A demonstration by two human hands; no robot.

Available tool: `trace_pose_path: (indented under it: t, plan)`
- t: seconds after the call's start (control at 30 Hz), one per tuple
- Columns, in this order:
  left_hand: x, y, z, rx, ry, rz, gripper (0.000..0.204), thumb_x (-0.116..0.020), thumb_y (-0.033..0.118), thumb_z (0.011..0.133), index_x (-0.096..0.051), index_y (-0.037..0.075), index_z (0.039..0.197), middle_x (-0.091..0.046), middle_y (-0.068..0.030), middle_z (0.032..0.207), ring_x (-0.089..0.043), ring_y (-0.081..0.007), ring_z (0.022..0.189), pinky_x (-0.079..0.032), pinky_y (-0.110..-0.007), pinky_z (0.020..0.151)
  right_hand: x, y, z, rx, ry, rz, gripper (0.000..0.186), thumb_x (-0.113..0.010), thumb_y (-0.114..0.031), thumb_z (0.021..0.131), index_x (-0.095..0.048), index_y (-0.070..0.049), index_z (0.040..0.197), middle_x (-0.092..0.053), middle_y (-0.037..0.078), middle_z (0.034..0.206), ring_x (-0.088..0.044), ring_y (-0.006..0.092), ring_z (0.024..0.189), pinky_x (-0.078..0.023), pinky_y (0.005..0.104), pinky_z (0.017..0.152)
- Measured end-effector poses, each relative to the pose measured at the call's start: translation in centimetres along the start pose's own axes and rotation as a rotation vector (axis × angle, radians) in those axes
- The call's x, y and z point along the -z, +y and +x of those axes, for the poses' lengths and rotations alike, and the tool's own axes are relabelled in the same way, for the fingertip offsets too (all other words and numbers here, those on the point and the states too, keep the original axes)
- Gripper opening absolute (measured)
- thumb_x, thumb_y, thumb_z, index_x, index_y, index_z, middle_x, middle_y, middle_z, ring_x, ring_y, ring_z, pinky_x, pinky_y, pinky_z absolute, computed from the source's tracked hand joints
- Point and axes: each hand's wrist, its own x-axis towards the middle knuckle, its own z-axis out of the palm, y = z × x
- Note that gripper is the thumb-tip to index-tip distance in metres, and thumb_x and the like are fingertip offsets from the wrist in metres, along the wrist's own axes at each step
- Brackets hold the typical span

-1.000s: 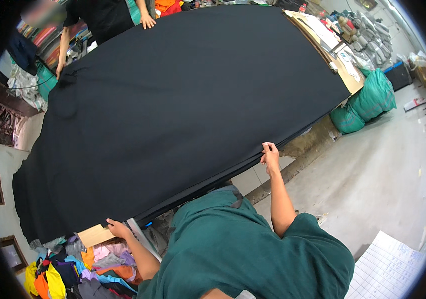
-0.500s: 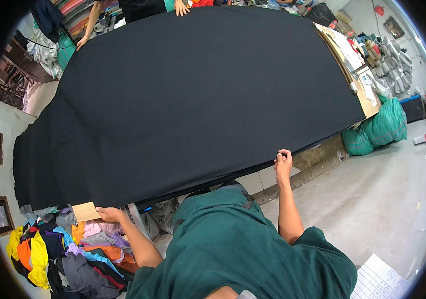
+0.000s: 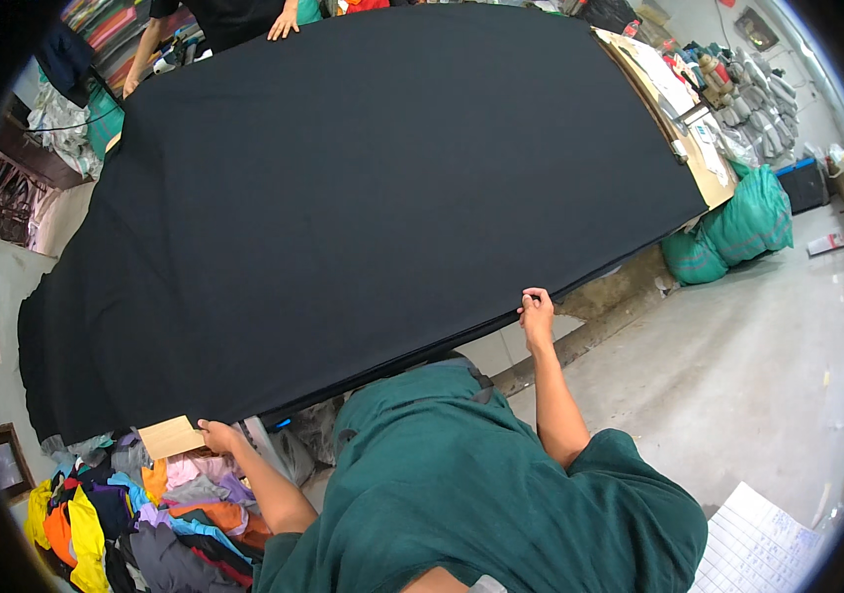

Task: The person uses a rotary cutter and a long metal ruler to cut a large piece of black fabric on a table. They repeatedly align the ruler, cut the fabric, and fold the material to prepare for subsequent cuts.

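A large sheet of black fabric (image 3: 373,208) covers a wide table and drapes past its left end. Along the near edge, my right hand (image 3: 536,314) has its fingers curled and pinched on the fabric's border. My left hand (image 3: 221,436) is closed at the near edge further left, thumb and fingers on the cloth. Beside those fingertips a flat tan board corner (image 3: 172,437) shows from under the fabric. Across the table a co-worker's hand (image 3: 285,22) rests on the far edge, and their other hand (image 3: 131,85) is at the far left corner.
Piled colourful garments (image 3: 150,519) lie below the left end. Papers and tools lie on a tan board (image 3: 714,183) at the table's right end. Green sacks (image 3: 743,232) stand on the floor (image 3: 709,356) beyond. A lined paper sheet (image 3: 753,544) is at lower right.
The whole view has shifted slightly. Both my hands stay on the near edge. The co-worker's hand on the far edge has slid left, and a tan corner now shows at the far left.
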Motion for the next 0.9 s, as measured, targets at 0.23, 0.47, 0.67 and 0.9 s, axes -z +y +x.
trace_pose_path:
  t: [0.23,0.47,0.67,0.9]
  plan:
    - [0.5,-0.6,1.2,0.117,0.143,-0.118,0.066,-0.042,0.045,0.112,-0.068,-0.013,0.130,-0.069,-0.0345,0.130,-0.065,-0.0492,0.124,-0.050,-0.051,0.110,-0.3,-2.1,-0.7,-0.123,0.002,0.054,0.012,-0.058,-0.005,0.105,-0.063,-0.008,0.116,-0.055,-0.002,0.073,-0.059,0.0101,0.065,-0.043,0.0255,0.054]
    - [0.4,-1.8,3.3,0.124,-0.024,-0.198,0.055,-0.055,0.038,0.110,-0.065,-0.008,0.138,-0.067,-0.0273,0.140,-0.065,-0.0435,0.125,-0.052,-0.047,0.109,1.0,-2.6,0.3,-0.174,-0.113,0.111,0.014,-0.061,-0.011,0.105,-0.063,-0.006,0.118,-0.064,0.007,0.079,-0.060,0.0115,0.055,-0.045,0.0261,0.049]
    - [0.5,0.9,0.9,0.071,0.154,0.086,0.043,-0.068,0.029,0.102,-0.068,-0.003,0.130,-0.072,-0.0248,0.125,-0.071,-0.0424,0.110,-0.058,-0.049,0.096,5.0,-4.3,4.2,-0.161,-0.102,-0.047,0.014,-0.065,-0.017,0.105,-0.068,-0.006,0.114,-0.064,0.005,0.079,-0.061,0.0115,0.053,-0.043,0.0264,0.046]
    - [-5.0,12.3,-20.9,-0.720,-0.079,-0.162,0.042,-0.057,0.026,0.108,-0.064,-0.003,0.137,-0.067,-0.0261,0.135,-0.064,-0.0421,0.122,-0.048,-0.050,0.108,12.5,-5.0,13.0,-0.190,0.034,-0.042,0.016,-0.068,-0.020,0.104,-0.071,-0.007,0.113,-0.061,0.001,0.074,-0.061,0.0113,0.055,-0.040,0.0280,0.046]
